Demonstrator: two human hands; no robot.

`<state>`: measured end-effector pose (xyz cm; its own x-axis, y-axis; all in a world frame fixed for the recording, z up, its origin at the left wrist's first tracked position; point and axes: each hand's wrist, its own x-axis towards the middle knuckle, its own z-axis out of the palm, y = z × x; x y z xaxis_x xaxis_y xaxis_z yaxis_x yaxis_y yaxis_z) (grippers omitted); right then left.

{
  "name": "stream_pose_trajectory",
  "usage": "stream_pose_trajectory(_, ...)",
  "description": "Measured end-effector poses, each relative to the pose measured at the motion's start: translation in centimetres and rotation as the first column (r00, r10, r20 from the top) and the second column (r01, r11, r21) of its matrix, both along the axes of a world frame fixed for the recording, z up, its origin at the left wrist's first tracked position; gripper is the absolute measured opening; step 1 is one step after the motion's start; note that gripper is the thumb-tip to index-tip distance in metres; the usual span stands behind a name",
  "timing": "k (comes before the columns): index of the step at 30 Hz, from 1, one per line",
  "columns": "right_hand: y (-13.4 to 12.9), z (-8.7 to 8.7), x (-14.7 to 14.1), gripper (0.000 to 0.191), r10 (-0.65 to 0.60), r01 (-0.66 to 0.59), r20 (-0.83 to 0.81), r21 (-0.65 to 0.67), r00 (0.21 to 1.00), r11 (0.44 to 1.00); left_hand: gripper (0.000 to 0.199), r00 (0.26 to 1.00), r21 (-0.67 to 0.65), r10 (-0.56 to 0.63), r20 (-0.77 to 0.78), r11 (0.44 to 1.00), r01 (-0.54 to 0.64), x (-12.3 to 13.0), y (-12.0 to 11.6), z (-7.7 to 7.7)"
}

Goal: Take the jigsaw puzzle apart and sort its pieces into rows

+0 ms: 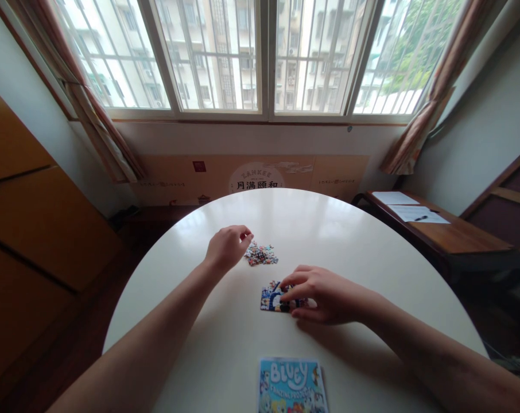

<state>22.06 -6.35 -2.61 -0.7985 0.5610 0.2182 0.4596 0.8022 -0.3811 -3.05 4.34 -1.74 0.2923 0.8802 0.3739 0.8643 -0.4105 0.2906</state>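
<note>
A small heap of loose jigsaw pieces [262, 254] lies on the round white table [217, 355]. At the heap's left edge is my left hand [228, 246], its fingers curled together; whether a piece is between them is too small to tell. Nearer to me lies a partly joined puzzle [270, 299], mostly blue, with an uneven top edge. My right hand [318, 293] rests over its right part, fingers spread, the tips touching it and hiding some of it.
A light-blue picture booklet or box [291, 387] lies at the table's near edge. At the right stands a wooden side table [470, 232] with papers [415, 214] and a dark pen-like item. Windows and curtains are behind.
</note>
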Motion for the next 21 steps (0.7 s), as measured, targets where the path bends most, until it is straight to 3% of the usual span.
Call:
stream_pose_trajectory(2, 0.1, -0.1, 0.0, 0.033, -0.014, 0.013, 0.016, 0.021, 1.0, 1.0, 0.021, 0.982, -0.031, -0.181, -0.058, 0.983, 0.18, 0.8, -1.2, 0.5)
stream_pose_trajectory(4, 0.2, -0.3, 0.0, 0.033, -0.035, 0.033, 0.027, 0.043, 0.999, 0.999, 0.019, 0.927, -0.137, -0.358, -0.108, 0.929, 0.343, 1.6, -2.4, 0.9)
stream_pose_trajectory(6, 0.4, -0.4, 0.0, 0.033, -0.051, 0.048, 0.034, 0.063, 0.998, 0.997, 0.015, 0.877, -0.221, -0.456, -0.153, 0.881, 0.419, 2.3, -3.5, 1.0)
stream_pose_trajectory(12, 0.6, -0.5, 0.0, 0.034, -0.056, 0.053, 0.03, 0.08, 0.998, 0.995, 0.013, 0.855, -0.331, -0.471, -0.218, 0.859, 0.389, 3.2, -4.7, 1.1)
stream_pose_trajectory(21, 0.7, -0.9, 0.2, 0.028, -0.048, 0.047, 0.019, 0.076, 0.999, 0.996, 0.013, 0.906, -0.433, -0.416, -0.083, 0.834, 0.343, 3.3, -3.9, 0.2)
